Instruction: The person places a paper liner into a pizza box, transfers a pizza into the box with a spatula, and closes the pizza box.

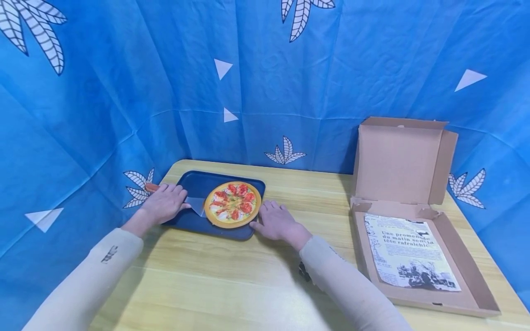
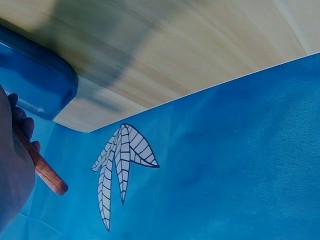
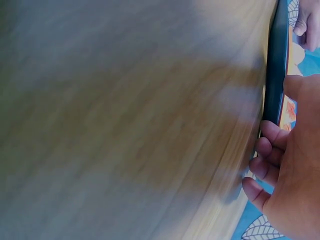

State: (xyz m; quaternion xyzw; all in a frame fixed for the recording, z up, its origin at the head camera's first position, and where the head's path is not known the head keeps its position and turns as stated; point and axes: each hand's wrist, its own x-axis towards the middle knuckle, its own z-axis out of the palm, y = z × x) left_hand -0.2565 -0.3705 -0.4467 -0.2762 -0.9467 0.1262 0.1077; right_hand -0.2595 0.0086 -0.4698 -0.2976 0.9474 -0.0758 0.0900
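My left hand point(image 1: 165, 202) grips the wooden handle point(image 2: 48, 176) of a pizza server. The server's flat metal blade point(image 1: 196, 205) lies over the tray, its front edge against the left side of a round pizza point(image 1: 233, 205) topped with red pieces. Beneath the pizza is a dark blue rectangular tray point(image 1: 198, 180). My right hand point(image 1: 278, 222) holds the tray's right edge beside the pizza. In the right wrist view, its fingers point(image 3: 268, 167) curl along the outer side and its thumb lies over the rim.
To the right, a cardboard pizza box point(image 1: 445, 230) stands with its lid raised, lined with a printed paper sheet point(image 1: 407, 253). The wooden table point(image 1: 198, 280) meets a blue curtain point(image 1: 281, 87) at the back and left. A small dark object point(image 1: 304, 272) shows by the right sleeve.
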